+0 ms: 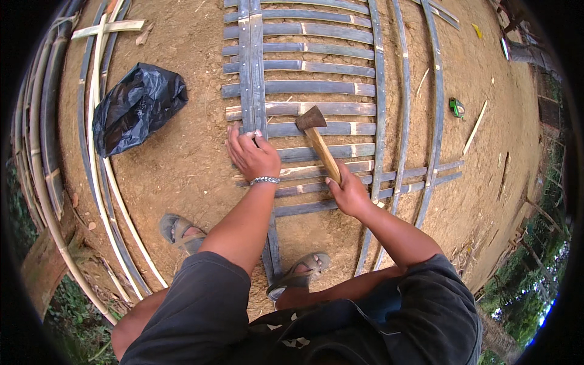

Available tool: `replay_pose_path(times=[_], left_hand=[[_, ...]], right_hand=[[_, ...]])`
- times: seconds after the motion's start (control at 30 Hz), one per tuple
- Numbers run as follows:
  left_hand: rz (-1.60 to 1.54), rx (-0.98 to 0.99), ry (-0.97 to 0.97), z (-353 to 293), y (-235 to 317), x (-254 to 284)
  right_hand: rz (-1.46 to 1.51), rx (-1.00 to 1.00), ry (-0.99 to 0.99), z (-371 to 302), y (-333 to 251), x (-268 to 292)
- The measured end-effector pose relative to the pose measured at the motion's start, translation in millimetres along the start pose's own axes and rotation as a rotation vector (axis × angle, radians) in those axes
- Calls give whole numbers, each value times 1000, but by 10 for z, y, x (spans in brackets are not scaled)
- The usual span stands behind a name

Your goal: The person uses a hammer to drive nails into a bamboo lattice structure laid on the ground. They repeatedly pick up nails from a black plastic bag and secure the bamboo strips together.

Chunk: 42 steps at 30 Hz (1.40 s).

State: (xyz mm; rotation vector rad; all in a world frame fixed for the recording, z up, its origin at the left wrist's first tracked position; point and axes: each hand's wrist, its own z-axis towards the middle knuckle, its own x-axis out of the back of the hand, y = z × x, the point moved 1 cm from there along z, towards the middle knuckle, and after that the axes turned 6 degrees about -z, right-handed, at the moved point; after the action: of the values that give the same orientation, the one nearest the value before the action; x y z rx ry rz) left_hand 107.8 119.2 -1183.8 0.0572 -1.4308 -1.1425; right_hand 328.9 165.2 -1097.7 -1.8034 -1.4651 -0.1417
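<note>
My right hand (350, 191) is wrapped round the wooden handle of a small axe (322, 148). The rusty axe head sits above the slats, a little to the right of my left hand (252, 155). Bent fingers of that left hand press together at the paired long bamboo strips (252, 79), and whatever they pinch is too small to make out. Small pale dots, like nail heads, run along these strips. Beneath them lie several dark bamboo slats (322, 85), side by side like ladder rungs. Another long bamboo strip (379, 91) crosses their right ends.
A black plastic bag (140, 106) lies left on the bare soil, over loose bamboo strips (115, 194). Bamboo poles (36, 140) line the far left. Two long strips (437, 91) run at the right, near a green tape measure (457, 108). My sandalled feet flank the lower strip ends.
</note>
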Motion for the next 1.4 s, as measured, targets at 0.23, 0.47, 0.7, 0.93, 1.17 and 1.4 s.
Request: replay_pose_path(times=[0.23, 0.47, 0.7, 0.93, 1.17, 1.4], left_hand=[[24, -5, 9, -9, -29, -10], [41, 25, -13, -14, -48, 7], [-32, 33, -48, -21, -4, 62], [-37, 28, -73, -34, -24, 70], [-34, 16, -58, -14, -23, 69], [-34, -25, -56, -1, -27, 93]], right_hand=[[5, -92, -18, -41, -11, 10], [33, -102, -25, -22, -62, -1], [61, 40, 76, 21, 87, -114], [41, 21, 57, -33, -20, -119], [-6, 136, 16, -44, -295, -111], [-189, 327, 61, 65, -390, -83]])
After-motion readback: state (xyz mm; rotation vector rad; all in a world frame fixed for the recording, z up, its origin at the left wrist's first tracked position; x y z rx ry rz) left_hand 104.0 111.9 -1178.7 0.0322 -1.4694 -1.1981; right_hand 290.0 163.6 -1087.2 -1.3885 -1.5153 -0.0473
